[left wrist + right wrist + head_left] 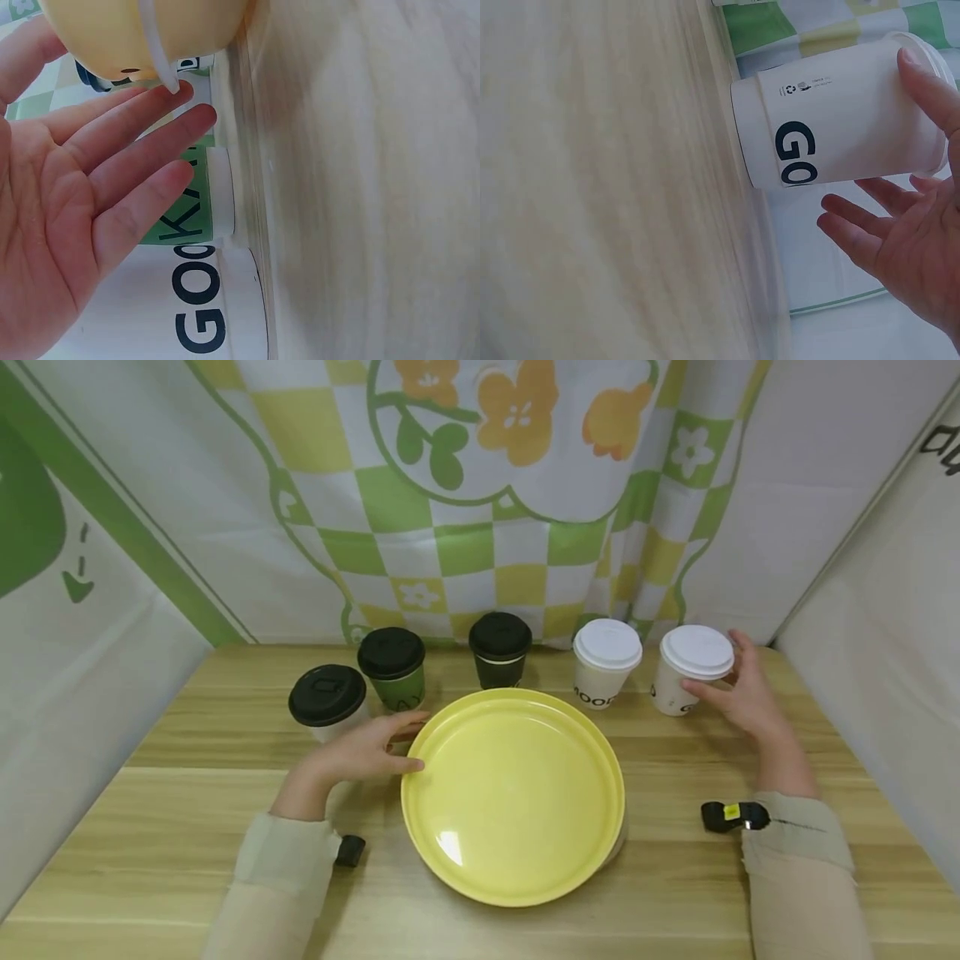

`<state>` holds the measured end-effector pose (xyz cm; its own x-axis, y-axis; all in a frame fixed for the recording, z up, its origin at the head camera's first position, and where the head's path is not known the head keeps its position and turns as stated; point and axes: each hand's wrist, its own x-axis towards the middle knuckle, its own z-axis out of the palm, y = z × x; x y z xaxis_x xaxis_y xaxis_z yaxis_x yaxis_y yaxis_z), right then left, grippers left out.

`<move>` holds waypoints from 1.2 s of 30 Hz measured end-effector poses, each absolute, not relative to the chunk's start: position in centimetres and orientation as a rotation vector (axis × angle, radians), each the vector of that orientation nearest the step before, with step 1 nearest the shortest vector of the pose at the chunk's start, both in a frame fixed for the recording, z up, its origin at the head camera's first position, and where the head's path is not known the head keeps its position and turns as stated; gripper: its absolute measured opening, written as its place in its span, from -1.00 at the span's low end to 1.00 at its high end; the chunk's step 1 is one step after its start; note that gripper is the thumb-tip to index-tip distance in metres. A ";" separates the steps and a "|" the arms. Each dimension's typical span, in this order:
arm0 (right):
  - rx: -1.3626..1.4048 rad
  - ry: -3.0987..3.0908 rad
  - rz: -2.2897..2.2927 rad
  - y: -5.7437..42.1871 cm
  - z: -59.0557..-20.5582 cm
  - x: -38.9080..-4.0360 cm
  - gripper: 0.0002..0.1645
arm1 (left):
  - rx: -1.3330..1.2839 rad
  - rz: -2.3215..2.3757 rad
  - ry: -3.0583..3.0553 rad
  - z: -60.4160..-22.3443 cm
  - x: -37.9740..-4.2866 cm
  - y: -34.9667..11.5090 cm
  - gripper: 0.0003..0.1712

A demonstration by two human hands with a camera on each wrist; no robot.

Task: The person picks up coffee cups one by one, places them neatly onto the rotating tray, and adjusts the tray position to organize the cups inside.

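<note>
We looked pre-grasp: right hand (742, 700) spread around far-right cup (670, 687), contact unclear; left hand (366, 748) loose by tray (517, 793); right needed closing next

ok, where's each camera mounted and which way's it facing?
Head: on the head, forward and down at the yellow tray; left hand and right hand show.
Left wrist: on that wrist, towards the green cup and white cup; left hand shows.
Right wrist: on that wrist, towards the rightmost cup; right hand shows.
Head and right wrist share: right hand, rightmost cup.
</note>
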<state>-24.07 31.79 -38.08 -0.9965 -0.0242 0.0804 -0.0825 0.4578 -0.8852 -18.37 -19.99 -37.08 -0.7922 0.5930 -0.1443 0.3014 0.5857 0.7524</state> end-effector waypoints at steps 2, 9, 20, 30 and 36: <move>0.109 -2.620 1.604 31.6 -38.0 -24.1 0.35 | 0.743 1.061 2.430 -37.1 -18.4 -20.0 -0.18; 0.173 -2.573 1.592 30.8 -38.3 -24.6 0.21 | 0.779 1.082 2.407 -37.0 -18.5 -20.1 -0.25; 0.154 -2.575 1.554 30.7 -38.0 -24.6 0.18 | 0.774 1.132 2.371 -37.2 -18.6 -20.2 -0.25; 0.069 -2.608 1.588 31.4 -37.8 -24.4 0.25 | 0.773 1.130 2.354 -37.4 -18.5 -20.2 -0.22; 0.093 -2.599 1.534 31.8 -37.2 -23.8 0.17 | 0.771 1.141 2.342 -37.4 -18.6 -20.1 -0.22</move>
